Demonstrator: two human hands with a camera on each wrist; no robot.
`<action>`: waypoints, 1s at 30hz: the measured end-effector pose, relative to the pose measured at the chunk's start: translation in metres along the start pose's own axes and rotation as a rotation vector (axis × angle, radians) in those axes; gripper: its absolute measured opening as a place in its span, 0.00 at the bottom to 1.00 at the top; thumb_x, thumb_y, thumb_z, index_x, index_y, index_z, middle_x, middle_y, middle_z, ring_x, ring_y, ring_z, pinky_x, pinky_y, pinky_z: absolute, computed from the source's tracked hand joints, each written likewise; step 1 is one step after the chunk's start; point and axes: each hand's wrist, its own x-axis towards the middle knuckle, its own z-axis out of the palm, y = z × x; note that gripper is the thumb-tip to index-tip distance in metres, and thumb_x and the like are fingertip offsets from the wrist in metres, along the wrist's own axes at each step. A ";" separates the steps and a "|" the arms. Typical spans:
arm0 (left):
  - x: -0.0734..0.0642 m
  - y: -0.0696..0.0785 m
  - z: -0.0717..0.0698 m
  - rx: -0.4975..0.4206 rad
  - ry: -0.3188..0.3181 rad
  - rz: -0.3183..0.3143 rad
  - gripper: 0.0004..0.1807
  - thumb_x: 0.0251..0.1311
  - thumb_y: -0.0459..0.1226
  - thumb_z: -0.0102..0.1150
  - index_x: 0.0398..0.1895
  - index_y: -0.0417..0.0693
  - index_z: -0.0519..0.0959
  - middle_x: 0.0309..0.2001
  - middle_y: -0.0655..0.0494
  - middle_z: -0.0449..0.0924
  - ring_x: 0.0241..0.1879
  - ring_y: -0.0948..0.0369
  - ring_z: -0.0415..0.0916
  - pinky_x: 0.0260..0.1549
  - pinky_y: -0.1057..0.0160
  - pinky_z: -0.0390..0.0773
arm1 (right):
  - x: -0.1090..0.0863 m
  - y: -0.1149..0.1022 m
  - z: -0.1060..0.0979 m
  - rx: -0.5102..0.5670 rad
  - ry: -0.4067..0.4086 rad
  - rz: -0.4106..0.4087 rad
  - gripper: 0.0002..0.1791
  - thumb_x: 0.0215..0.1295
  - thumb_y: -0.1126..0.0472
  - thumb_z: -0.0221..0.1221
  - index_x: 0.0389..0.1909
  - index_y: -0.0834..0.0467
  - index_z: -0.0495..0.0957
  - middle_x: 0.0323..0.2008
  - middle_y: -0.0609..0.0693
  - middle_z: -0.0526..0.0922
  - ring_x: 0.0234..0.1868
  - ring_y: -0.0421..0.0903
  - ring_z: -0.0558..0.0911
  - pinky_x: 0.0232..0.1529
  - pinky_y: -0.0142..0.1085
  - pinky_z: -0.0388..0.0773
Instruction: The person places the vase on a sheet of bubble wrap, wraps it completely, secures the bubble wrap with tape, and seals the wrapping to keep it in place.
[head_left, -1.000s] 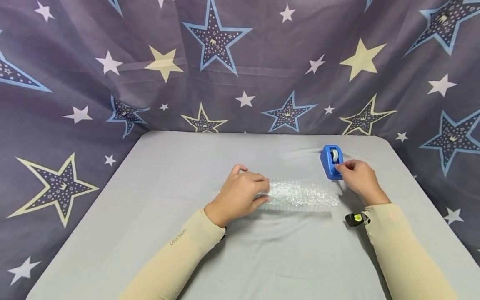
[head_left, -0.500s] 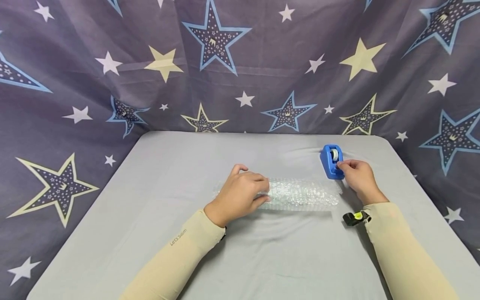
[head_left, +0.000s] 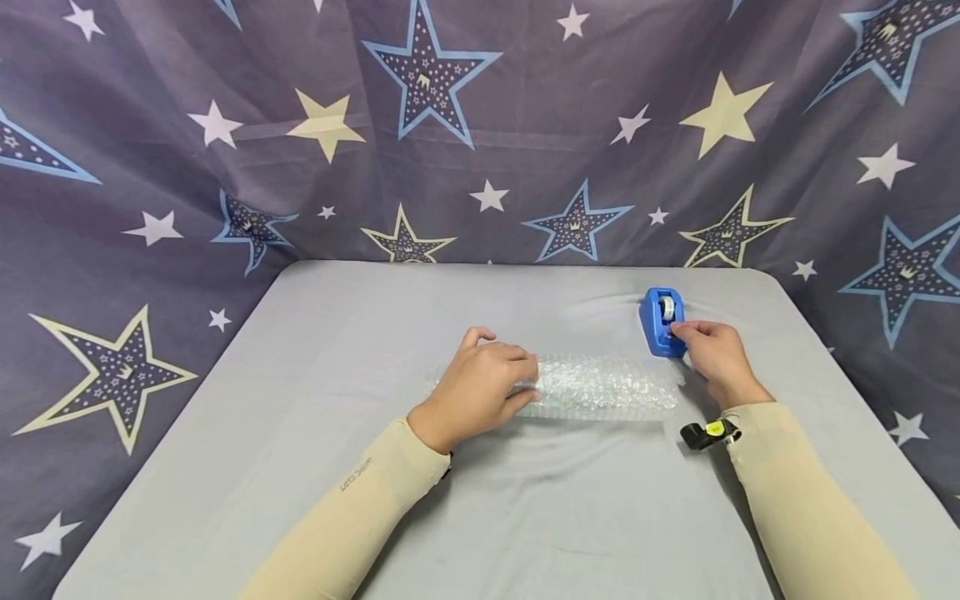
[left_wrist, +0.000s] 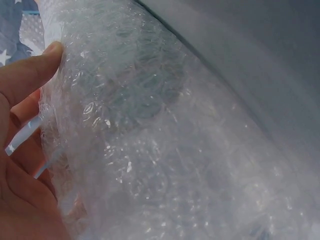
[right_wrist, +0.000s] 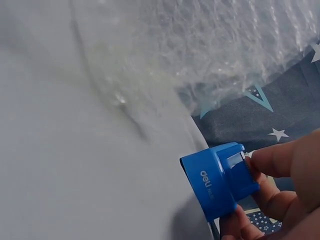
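Note:
A roll of clear bubble wrap (head_left: 603,387) lies across the middle of the table. Through its layers in the left wrist view shows a dim greenish shape (left_wrist: 145,90), too blurred to name. My left hand (head_left: 483,387) holds the roll's left part, thumb on the near side and fingers over the far side. Beyond the roll's right end stands a blue tape dispenser (head_left: 652,325) with a small roll of tape (head_left: 667,308) in it. At the dispenser's front my right hand (head_left: 716,354) pinches the tape's end between thumb and finger; other fingertips touch the dispenser's side.
A grey-white cloth covers the table (head_left: 315,350), slightly wrinkled near the roll. A dark curtain (head_left: 525,83) with stars hangs behind and along both sides. A small black wrist camera (head_left: 708,435) sticks out from the right sleeve, low over the cloth.
My right wrist has shifted slightly to the left, its fingertips still at the dispenser's front. The left hand and the bubble wrap have stayed in place.

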 end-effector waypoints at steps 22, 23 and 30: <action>0.001 0.001 -0.001 0.001 -0.008 -0.009 0.09 0.56 0.46 0.76 0.32 0.62 0.83 0.42 0.68 0.86 0.44 0.68 0.82 0.61 0.48 0.65 | 0.000 -0.004 -0.003 0.004 0.010 0.017 0.25 0.77 0.50 0.51 0.58 0.69 0.76 0.59 0.57 0.74 0.54 0.43 0.70 0.50 0.34 0.66; 0.001 0.002 -0.001 0.000 -0.007 -0.010 0.09 0.56 0.46 0.76 0.32 0.62 0.83 0.43 0.68 0.87 0.44 0.68 0.82 0.61 0.48 0.65 | -0.001 -0.005 -0.003 0.006 0.009 0.019 0.25 0.77 0.50 0.51 0.58 0.69 0.76 0.59 0.57 0.74 0.54 0.44 0.70 0.50 0.34 0.66; 0.001 0.001 -0.001 -0.003 -0.005 -0.009 0.09 0.56 0.46 0.76 0.32 0.62 0.83 0.42 0.68 0.86 0.43 0.68 0.82 0.61 0.48 0.65 | -0.001 -0.007 -0.004 0.019 -0.014 0.040 0.28 0.78 0.50 0.48 0.62 0.72 0.73 0.66 0.61 0.70 0.63 0.49 0.68 0.59 0.40 0.66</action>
